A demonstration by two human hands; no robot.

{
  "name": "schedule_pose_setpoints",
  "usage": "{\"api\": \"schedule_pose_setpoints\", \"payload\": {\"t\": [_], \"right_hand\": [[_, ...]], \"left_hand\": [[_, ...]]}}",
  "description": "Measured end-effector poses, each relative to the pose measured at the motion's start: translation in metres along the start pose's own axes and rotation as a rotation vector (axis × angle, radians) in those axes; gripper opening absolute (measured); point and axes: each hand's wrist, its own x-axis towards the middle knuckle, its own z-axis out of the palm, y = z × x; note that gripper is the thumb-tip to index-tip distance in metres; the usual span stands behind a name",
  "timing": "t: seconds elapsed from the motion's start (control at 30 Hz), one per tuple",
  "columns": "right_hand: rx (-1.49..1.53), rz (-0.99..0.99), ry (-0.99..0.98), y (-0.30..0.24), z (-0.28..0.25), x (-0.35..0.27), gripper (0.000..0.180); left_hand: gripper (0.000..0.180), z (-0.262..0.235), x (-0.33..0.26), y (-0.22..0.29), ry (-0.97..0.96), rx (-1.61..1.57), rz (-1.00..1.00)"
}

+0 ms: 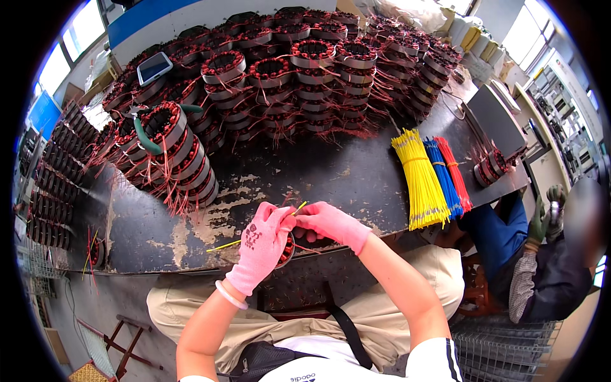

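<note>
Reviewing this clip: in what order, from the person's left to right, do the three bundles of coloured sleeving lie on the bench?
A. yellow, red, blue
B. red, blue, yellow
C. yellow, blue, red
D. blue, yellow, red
C: the yellow bundle lies leftmost, the blue bundle in the middle, and the red bundle rightmost on the bench.

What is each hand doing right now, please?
Left hand: closed, pinching a yellow sleeve tube over the stator.
Right hand: closed on the tube's upper end, resting against the stator.
</note>
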Motion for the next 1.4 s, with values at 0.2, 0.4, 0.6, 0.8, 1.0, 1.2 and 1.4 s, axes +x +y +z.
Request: {"api": "schedule_pose_setpoints", "payload": {"t": [0.2,0.4,0.6,0.8,1.0,1.2,1.4], "right_hand": [[0.176,-0.066,0.107,0.014,0.015,-0.001,0.016],[-0.01,-0.461,0.498,0.038,0.049,-0.049,0.013],[-0.518,-0.762,0.759,0.042,0.045,-0.062,0.019],[-0.441,-0.758,0.62,0.037,0.033,-0.058,0.021],[-0.338,-0.625,0.55,0.034,0.03,-0.059,0.017],[-0.367,-0.647,0.501,0.028,0.023,-0.057,0.014],[-0.293,-0.608,0.413,0.02,0.018,-0.056,0.01]], "left_hand": [[0.028,0.003,-0.004,-0.007,0.021,-0.041,-0.019],[0.021,-0.001,-0.003,-0.003,-0.08,0.009,0.054],[0.018,-0.007,-0.002,-0.002,-0.175,0.071,0.109],[0.015,-0.013,-0.001,0.017,-0.194,0.118,0.12],[0.016,-0.009,-0.002,0.018,-0.215,0.137,0.086],[0.017,-0.003,-0.003,0.013,-0.181,0.122,0.156],[0.016,-0.001,-0.002,0.01,-0.154,0.059,0.151]]}}
